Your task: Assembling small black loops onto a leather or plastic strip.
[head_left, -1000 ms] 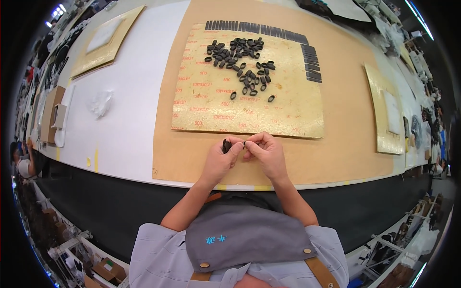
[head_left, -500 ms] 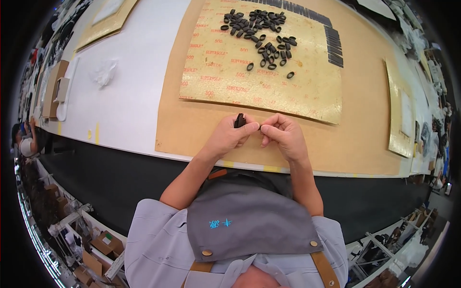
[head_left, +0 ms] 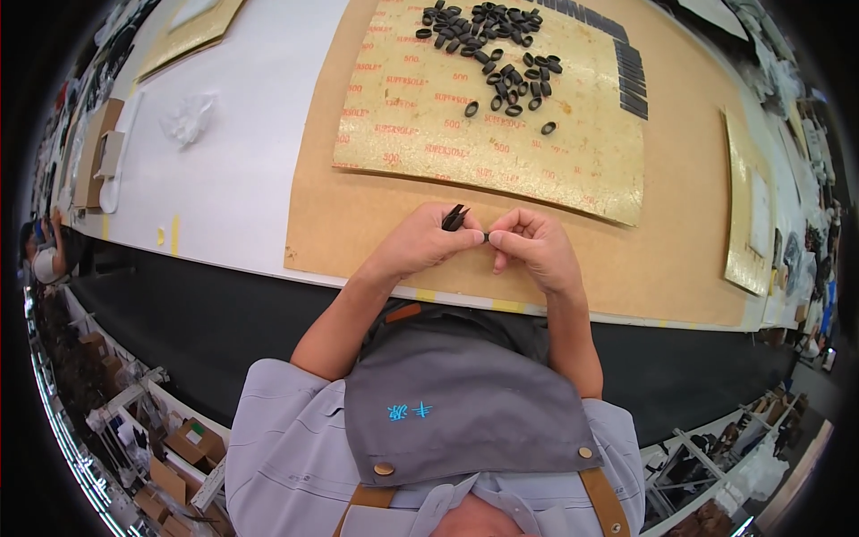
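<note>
Several flat black strips (head_left: 455, 217) stick up out of my left hand (head_left: 413, 240), which is closed around them. Its thumb and forefinger also pinch one end of a small black piece (head_left: 487, 237). My right hand (head_left: 539, 249) meets it there, thumb and forefinger closed on the other end. Most of that piece is hidden by the fingertips, so its shape is unclear. Both hands are just above the brown sheet, near the table's front edge. Beyond them, many small black loops (head_left: 512, 76) lie heaped on a yellowish printed board (head_left: 394, 148).
Flat black strips (head_left: 632, 80) are lined up along the board's right and far edges. Brown sheeting (head_left: 680, 259) lies beneath it. Crumpled clear plastic (head_left: 188, 121) and a cardboard box (head_left: 97, 157) sit to the left. Another yellowish board (head_left: 741, 215) lies at the right; a person (head_left: 49, 255) is far left.
The strips in my left hand now tilt right and fan apart a little. Both hands stay fingertip to fingertip on the small black piece. The whole view has shifted slightly.
</note>
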Available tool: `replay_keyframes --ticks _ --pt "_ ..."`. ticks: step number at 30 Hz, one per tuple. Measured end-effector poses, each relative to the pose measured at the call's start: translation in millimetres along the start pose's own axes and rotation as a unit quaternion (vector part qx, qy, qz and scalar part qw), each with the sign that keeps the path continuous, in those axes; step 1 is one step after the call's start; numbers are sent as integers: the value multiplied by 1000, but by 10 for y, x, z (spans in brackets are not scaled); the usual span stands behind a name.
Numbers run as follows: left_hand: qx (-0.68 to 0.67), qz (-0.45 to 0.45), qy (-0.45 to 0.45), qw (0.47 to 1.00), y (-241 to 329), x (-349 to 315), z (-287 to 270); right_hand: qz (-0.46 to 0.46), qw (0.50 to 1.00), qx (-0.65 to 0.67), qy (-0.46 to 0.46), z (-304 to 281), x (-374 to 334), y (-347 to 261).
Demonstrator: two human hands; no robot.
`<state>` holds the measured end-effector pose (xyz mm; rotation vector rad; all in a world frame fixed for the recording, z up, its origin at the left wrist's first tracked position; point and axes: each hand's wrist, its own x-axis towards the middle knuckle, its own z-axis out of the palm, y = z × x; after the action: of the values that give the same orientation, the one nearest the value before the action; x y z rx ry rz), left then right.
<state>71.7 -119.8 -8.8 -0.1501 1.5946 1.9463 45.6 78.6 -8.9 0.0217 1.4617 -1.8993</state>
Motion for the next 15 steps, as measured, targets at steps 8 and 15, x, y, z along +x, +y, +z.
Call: replay_keyframes --ticks 8,15 --pt "54 2 52 997 -30 54 40 -6 1000 8 2 -85 -63 19" --pt "71 -5 66 995 -21 65 54 -16 998 41 -43 -242 -74 66"
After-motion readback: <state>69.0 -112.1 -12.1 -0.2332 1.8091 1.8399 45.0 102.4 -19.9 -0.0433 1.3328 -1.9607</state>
